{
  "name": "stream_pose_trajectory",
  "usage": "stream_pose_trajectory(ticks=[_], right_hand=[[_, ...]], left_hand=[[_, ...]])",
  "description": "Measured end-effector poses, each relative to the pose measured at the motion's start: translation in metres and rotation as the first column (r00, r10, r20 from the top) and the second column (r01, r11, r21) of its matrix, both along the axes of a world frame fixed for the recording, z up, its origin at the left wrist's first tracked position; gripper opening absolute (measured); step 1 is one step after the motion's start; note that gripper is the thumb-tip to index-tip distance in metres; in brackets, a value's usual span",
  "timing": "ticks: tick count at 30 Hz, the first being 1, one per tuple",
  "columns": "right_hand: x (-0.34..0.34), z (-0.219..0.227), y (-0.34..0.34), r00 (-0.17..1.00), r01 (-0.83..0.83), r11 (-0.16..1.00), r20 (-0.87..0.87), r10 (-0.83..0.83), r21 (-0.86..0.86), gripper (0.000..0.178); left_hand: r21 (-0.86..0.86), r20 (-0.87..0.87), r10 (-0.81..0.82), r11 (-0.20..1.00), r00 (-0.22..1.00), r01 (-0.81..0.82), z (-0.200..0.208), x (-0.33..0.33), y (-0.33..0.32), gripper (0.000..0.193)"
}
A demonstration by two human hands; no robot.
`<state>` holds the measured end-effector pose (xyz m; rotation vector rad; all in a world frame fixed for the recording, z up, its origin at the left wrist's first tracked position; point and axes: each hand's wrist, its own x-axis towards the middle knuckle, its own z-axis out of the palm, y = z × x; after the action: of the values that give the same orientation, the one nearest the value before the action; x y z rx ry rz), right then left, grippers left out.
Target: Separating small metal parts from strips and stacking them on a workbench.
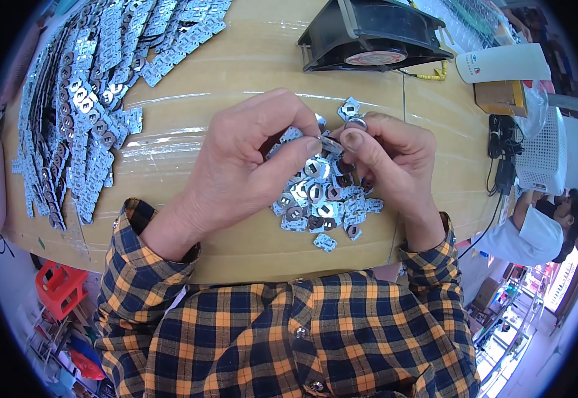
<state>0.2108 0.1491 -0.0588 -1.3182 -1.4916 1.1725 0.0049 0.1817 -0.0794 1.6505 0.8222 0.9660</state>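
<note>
Over the middle of the table, my left hand and my right hand meet with thumbs and fingers pinched. Between their fingertips is a small circuit board, partly hidden by the fingers. A round silvery piece shows at my right thumb and forefinger; whether it belongs to the same board I cannot tell. Directly below my hands lies a loose pile of small light-blue circuit boards, many with round metal parts on them. One board lies apart at the pile's near edge, another beyond my fingers.
A large heap of circuit-board strips covers the table's left side. At the back stands a black fan. To the right are a white cylinder, a cardboard box, black cables and a white basket. A person is beyond.
</note>
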Motion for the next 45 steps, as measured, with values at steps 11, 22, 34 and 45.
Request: stream_pose_trajectory(ticks=[11, 22, 34, 45], right_hand=[[0.004, 0.008, 0.003, 0.844, -0.142, 0.836, -0.506, -0.177, -0.529, 0.022], [-0.004, 0.002, 0.006, 0.855, 0.029, 0.904, -0.458, -0.244, -0.428, 0.024], [-0.011, 0.003, 0.003, 0.867, 0.047, 0.922, -0.444, -0.229, -0.383, 0.023], [-0.013, 0.004, -0.001, 0.852, 0.054, 0.918, -0.460, -0.248, -0.394, 0.024]], left_hand=[[0.392, -0.017, -0.043, 0.919, 0.999, 0.046, 0.007, 0.011, 0.000, 0.019], [-0.257, 0.052, -0.011, 0.966, 0.999, 0.024, 0.003, 0.013, -0.022, 0.013], [-0.634, 0.327, 0.111, 0.762, 0.938, 0.131, 0.014, 0.015, -0.018, 0.007], [-0.128, 0.227, 0.136, 0.986, 0.964, -0.109, 0.003, 0.022, -0.023, 0.013]])
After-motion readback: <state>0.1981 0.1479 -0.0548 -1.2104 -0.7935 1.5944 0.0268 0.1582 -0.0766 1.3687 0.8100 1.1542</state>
